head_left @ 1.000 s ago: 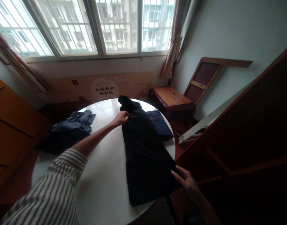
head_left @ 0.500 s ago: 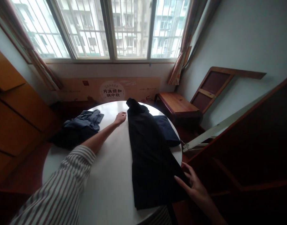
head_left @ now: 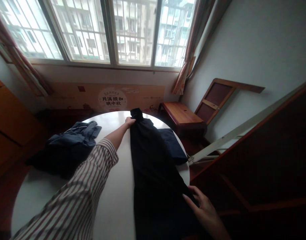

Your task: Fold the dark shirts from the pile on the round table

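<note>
A pair of black trousers [head_left: 155, 166] lies lengthwise over the round white table [head_left: 117, 186], its far end bunched up near the table's far edge. My left hand [head_left: 129, 122] is closed on the cloth at that far end, the arm stretched forward. At the near right edge of the trousers is my right hand [head_left: 201, 205]; its fingers are spread and rest against the cloth. The near end of the garment runs out of view at the bottom.
A folded dark blue garment [head_left: 172, 146] lies at the table's right edge. On the left sits a heap of grey-blue and black clothes [head_left: 70, 143]. Beyond the table stand a low wooden table [head_left: 181, 112] and a barred window; a dark wooden panel [head_left: 258, 173] slants on the right.
My left hand has closed on the far end of the black trousers, where it was just beside them before. My right hand stays at the near right edge. The camera view has shifted.
</note>
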`<control>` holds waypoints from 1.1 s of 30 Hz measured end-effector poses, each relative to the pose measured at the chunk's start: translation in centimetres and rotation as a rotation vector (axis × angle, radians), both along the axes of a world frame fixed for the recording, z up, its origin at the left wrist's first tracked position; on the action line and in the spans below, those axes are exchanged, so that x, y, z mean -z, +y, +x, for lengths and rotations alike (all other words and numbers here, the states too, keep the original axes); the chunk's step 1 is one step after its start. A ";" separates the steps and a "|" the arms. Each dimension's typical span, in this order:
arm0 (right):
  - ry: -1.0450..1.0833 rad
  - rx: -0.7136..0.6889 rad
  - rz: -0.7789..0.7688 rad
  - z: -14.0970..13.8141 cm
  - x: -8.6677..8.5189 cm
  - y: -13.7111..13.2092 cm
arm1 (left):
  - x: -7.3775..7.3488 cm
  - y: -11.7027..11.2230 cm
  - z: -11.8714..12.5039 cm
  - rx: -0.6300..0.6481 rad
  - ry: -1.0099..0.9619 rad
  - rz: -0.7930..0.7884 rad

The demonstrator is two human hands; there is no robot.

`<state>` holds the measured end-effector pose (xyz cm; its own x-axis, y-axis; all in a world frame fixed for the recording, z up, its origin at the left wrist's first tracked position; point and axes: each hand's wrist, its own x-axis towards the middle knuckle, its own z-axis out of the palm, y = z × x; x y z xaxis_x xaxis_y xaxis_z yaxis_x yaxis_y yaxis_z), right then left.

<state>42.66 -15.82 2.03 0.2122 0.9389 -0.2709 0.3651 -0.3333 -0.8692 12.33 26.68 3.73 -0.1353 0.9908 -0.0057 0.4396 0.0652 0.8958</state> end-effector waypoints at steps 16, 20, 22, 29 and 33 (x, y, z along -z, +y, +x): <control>0.308 -0.269 -0.023 -7.7 -2.7 3.7 | -3.6 -1.8 -18.0 -0.272 0.057 0.000; 0.524 -0.206 -0.165 -8.3 -2.7 4.2 | -3.0 -2.9 -19.1 -0.273 0.047 0.005; 0.625 -0.143 -0.149 -8.6 -2.7 3.2 | -2.4 -3.2 -18.5 -0.251 0.039 0.008; 0.542 -0.129 -0.229 -7.4 -1.8 -1.1 | -1.9 -3.3 -14.7 -0.144 0.112 -0.006; 0.473 -0.162 -0.256 -7.3 -1.1 -0.8 | -3.2 -5.3 -12.8 -0.218 0.260 0.042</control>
<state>35.39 -16.57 3.11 -0.1292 0.8413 -0.5249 0.0189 -0.5272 -0.8495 -0.48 21.36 6.91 -0.3358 0.9369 0.0972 0.6336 0.1483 0.7593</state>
